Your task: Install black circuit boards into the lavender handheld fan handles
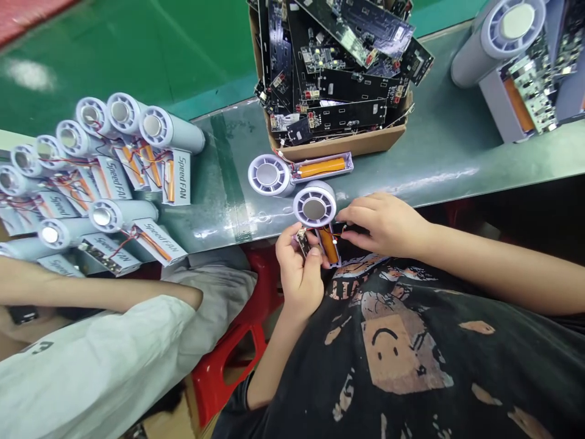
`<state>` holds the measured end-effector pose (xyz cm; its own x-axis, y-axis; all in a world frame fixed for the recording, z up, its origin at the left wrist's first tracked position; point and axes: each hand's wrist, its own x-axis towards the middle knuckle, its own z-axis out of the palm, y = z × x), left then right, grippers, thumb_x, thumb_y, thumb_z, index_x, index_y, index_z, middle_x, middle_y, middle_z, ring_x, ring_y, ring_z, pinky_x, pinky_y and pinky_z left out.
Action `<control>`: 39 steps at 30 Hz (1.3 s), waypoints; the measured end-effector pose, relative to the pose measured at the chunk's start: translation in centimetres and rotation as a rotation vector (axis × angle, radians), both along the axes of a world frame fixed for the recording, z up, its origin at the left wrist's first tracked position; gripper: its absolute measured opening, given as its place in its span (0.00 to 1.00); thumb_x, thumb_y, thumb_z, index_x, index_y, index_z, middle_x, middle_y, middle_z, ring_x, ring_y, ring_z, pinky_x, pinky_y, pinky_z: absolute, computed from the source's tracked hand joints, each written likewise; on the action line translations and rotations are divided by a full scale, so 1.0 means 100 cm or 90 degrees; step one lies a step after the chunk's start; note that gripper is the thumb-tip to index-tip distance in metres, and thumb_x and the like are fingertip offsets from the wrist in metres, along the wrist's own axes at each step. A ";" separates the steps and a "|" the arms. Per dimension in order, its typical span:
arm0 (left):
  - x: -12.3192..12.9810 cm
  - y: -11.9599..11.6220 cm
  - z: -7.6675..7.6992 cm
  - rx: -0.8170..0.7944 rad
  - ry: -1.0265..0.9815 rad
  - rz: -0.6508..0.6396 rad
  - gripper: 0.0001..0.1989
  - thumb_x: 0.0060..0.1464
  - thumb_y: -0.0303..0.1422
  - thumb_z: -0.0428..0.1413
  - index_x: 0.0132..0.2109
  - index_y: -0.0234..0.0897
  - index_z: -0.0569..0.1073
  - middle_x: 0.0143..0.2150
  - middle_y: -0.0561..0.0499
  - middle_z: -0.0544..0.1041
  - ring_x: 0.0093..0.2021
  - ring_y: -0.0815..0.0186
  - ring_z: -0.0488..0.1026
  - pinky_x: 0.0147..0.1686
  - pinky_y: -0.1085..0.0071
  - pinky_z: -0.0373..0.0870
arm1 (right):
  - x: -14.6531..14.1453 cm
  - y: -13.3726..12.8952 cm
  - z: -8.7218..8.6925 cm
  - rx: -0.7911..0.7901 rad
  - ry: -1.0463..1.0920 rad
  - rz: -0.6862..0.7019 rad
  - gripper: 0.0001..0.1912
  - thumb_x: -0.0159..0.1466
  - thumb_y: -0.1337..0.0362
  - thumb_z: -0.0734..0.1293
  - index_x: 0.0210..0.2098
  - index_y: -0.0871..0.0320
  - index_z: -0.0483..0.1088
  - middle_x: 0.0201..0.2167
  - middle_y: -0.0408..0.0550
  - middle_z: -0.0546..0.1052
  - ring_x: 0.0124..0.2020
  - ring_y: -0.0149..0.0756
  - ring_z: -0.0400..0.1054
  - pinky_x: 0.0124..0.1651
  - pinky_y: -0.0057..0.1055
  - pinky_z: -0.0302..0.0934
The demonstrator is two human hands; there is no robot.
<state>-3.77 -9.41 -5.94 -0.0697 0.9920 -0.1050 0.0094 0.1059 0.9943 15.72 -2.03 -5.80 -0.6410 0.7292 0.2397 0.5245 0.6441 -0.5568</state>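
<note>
My left hand [301,271] is closed round a small dark circuit board [303,242] and the side of a fan unit's open handle. That fan unit [314,208] has its round head at the table edge and an orange battery [329,245] in the handle, which points toward my body. Just right of the battery, my right hand [372,222] pinches the end of thin red and black wires. A second fan unit [269,175] lies behind, its handle with an orange battery [321,166] pointing right.
A cardboard box [347,145] full of black circuit boards stands behind the fans. Several fan units [155,126] lie at left, beside a person in a white sleeve [137,341]. More fans [512,24] and boards [532,91] are at right. A red stool [228,360] stands below.
</note>
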 end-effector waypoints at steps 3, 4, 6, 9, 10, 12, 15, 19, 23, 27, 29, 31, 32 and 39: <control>0.005 0.002 -0.003 -0.002 -0.087 0.010 0.21 0.60 0.26 0.52 0.56 0.55 0.63 0.42 0.55 0.66 0.25 0.76 0.66 0.24 0.78 0.70 | -0.004 -0.005 -0.002 -0.036 0.019 0.010 0.10 0.68 0.64 0.62 0.38 0.61 0.73 0.32 0.49 0.77 0.32 0.34 0.67 0.38 0.32 0.59; 0.007 0.003 -0.004 -0.002 -0.110 0.010 0.21 0.60 0.26 0.52 0.56 0.55 0.63 0.42 0.55 0.66 0.26 0.76 0.66 0.25 0.77 0.70 | -0.005 -0.005 -0.001 -0.044 0.034 0.010 0.10 0.68 0.64 0.61 0.37 0.61 0.73 0.31 0.49 0.76 0.31 0.34 0.67 0.37 0.32 0.59; 0.012 0.004 -0.007 0.008 -0.153 0.006 0.22 0.59 0.27 0.54 0.56 0.57 0.62 0.42 0.55 0.65 0.27 0.76 0.66 0.27 0.76 0.71 | -0.004 -0.004 0.002 -0.071 0.069 -0.011 0.10 0.69 0.64 0.61 0.36 0.61 0.72 0.31 0.49 0.76 0.31 0.33 0.67 0.36 0.30 0.59; 0.024 0.008 -0.009 0.051 -0.191 -0.028 0.23 0.58 0.31 0.57 0.56 0.59 0.59 0.41 0.56 0.64 0.29 0.74 0.66 0.31 0.73 0.73 | 0.001 0.004 0.010 -0.110 0.117 -0.103 0.09 0.68 0.64 0.60 0.36 0.60 0.70 0.33 0.49 0.75 0.34 0.34 0.67 0.37 0.30 0.60; 0.029 0.011 -0.009 0.069 -0.193 -0.043 0.23 0.58 0.33 0.58 0.56 0.58 0.58 0.41 0.56 0.64 0.29 0.73 0.67 0.32 0.72 0.73 | 0.003 0.009 0.013 -0.119 0.134 -0.143 0.09 0.68 0.63 0.60 0.35 0.59 0.69 0.33 0.48 0.75 0.34 0.34 0.67 0.38 0.31 0.60; 0.039 0.018 -0.007 0.088 -0.182 -0.075 0.22 0.59 0.36 0.58 0.56 0.56 0.57 0.40 0.56 0.64 0.30 0.73 0.66 0.32 0.71 0.73 | 0.007 0.022 0.019 -0.153 0.184 -0.216 0.07 0.66 0.62 0.62 0.34 0.58 0.68 0.31 0.46 0.75 0.33 0.33 0.66 0.37 0.31 0.60; 0.051 0.025 0.000 0.085 -0.145 -0.100 0.20 0.60 0.36 0.57 0.55 0.52 0.58 0.38 0.56 0.64 0.31 0.72 0.65 0.31 0.73 0.71 | 0.012 0.038 0.027 -0.277 0.312 -0.269 0.08 0.64 0.61 0.63 0.32 0.58 0.67 0.27 0.42 0.73 0.27 0.29 0.65 0.33 0.29 0.60; 0.056 0.026 0.002 0.048 -0.062 -0.119 0.18 0.60 0.35 0.57 0.56 0.47 0.61 0.37 0.55 0.65 0.30 0.72 0.65 0.31 0.74 0.69 | 0.024 0.043 0.027 -0.350 0.373 -0.280 0.07 0.61 0.61 0.65 0.32 0.58 0.68 0.26 0.41 0.73 0.26 0.27 0.64 0.32 0.28 0.60; 0.054 0.022 0.000 -0.034 0.000 -0.189 0.17 0.61 0.34 0.56 0.56 0.43 0.65 0.37 0.54 0.67 0.30 0.72 0.67 0.32 0.72 0.70 | 0.040 0.038 0.017 -0.275 0.348 -0.314 0.07 0.60 0.60 0.66 0.34 0.58 0.69 0.27 0.41 0.73 0.27 0.28 0.64 0.33 0.28 0.59; 0.054 0.021 0.001 -0.046 0.001 -0.195 0.16 0.62 0.34 0.54 0.56 0.43 0.67 0.40 0.53 0.70 0.31 0.72 0.71 0.36 0.71 0.72 | 0.049 0.036 0.014 -0.211 0.277 -0.307 0.07 0.62 0.63 0.64 0.38 0.59 0.71 0.33 0.45 0.76 0.32 0.31 0.67 0.39 0.31 0.62; 0.055 0.021 0.001 -0.047 0.001 -0.178 0.15 0.63 0.35 0.54 0.56 0.43 0.68 0.41 0.52 0.71 0.33 0.71 0.73 0.38 0.70 0.72 | 0.049 0.033 0.017 -0.132 0.194 -0.291 0.09 0.64 0.67 0.62 0.39 0.60 0.73 0.36 0.49 0.77 0.36 0.35 0.69 0.43 0.34 0.62; 0.058 0.022 0.000 -0.048 -0.019 -0.161 0.15 0.63 0.37 0.54 0.55 0.42 0.69 0.41 0.52 0.72 0.34 0.70 0.74 0.40 0.69 0.73 | 0.047 0.029 0.022 -0.031 0.150 -0.250 0.13 0.63 0.70 0.60 0.43 0.61 0.74 0.41 0.53 0.77 0.42 0.38 0.69 0.47 0.37 0.62; 0.059 0.021 0.000 -0.047 -0.035 -0.152 0.15 0.63 0.38 0.55 0.55 0.42 0.69 0.41 0.52 0.73 0.34 0.70 0.74 0.40 0.68 0.74 | 0.046 0.026 0.024 0.006 0.140 -0.226 0.14 0.63 0.70 0.60 0.45 0.60 0.74 0.43 0.54 0.76 0.45 0.39 0.68 0.49 0.38 0.61; 0.069 0.019 -0.001 -0.039 -0.116 -0.119 0.17 0.61 0.41 0.57 0.55 0.44 0.67 0.41 0.52 0.72 0.32 0.69 0.76 0.41 0.66 0.75 | 0.045 0.028 0.034 -0.005 0.182 -0.054 0.11 0.69 0.65 0.61 0.38 0.57 0.75 0.40 0.49 0.79 0.42 0.35 0.68 0.49 0.36 0.59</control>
<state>3.18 -7.49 -6.02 0.1397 0.9774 -0.1589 -0.1438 0.1788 0.9733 20.18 0.74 -2.36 -0.4854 0.7796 0.3958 0.3968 0.5998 -0.6948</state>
